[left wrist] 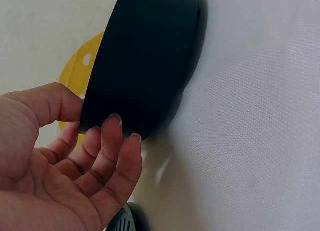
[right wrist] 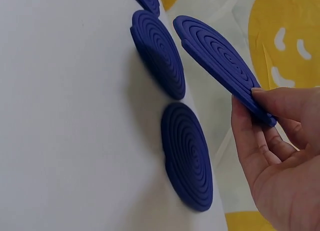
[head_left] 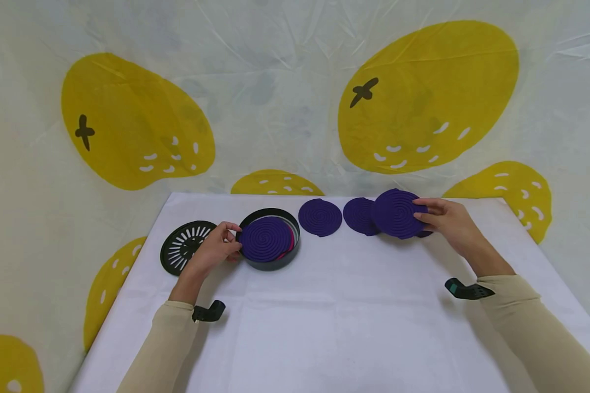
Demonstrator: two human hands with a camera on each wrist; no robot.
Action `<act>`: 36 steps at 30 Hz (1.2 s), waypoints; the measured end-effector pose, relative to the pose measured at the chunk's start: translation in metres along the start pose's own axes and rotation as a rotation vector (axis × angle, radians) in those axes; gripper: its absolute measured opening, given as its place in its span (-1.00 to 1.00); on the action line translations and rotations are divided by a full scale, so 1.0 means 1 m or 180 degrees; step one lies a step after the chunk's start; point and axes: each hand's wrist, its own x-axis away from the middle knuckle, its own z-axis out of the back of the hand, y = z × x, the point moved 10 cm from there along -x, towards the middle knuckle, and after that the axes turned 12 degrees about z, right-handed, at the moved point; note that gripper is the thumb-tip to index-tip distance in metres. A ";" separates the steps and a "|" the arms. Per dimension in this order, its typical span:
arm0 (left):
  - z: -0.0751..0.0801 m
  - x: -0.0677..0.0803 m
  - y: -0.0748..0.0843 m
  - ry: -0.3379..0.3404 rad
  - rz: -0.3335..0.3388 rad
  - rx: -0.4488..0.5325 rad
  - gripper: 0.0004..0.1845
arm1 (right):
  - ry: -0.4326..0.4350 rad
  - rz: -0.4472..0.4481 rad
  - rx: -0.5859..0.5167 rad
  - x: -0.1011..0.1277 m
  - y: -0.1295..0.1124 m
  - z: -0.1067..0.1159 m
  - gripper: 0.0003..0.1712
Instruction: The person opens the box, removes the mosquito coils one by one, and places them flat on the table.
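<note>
The right hand (head_left: 447,221) pinches a purple ridged spiral disc (head_left: 397,213) at its right edge, thumb on top and fingers beneath, and holds it lifted off the white cloth-covered surface (head_left: 324,316). The disc is round, so it has no long axis; its flat face tilts up toward the left, the free edge pointing left toward the round black tin (head_left: 270,261). That tin lies well to the left of the grip, at about the same depth on the surface. The left hand (head_left: 216,248) is far nearer to it: its thumb and fingertips clamp on the tin's left rim, steadying it. Inside the tin another purple spiral disc (head_left: 265,239) rests slanted, over something pink. Two more purple discs (head_left: 319,217) lie flat between tin and right hand, one partly under the raised disc. A black slotted lid (head_left: 182,246) lies flat just left of the left hand.
</note>
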 end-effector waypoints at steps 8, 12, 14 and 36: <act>0.000 -0.004 -0.004 0.0032 -0.0055 0.0000 -0.54 | 0.0095 -0.0026 -0.0094 0.002 0.011 0.021 -0.48; -0.001 -0.005 -0.003 0.0020 -0.0085 -0.0007 -0.54 | 0.0141 -0.0062 -0.0033 0.003 0.017 0.032 -0.48; 0.000 -0.005 -0.003 0.0022 -0.0080 -0.0010 -0.54 | 0.0180 -0.0092 0.0069 0.002 0.021 0.038 -0.47; 0.000 -0.002 -0.002 0.0003 0.0005 0.0004 -0.53 | 0.0503 -0.0234 -0.0212 0.012 0.044 0.090 -0.59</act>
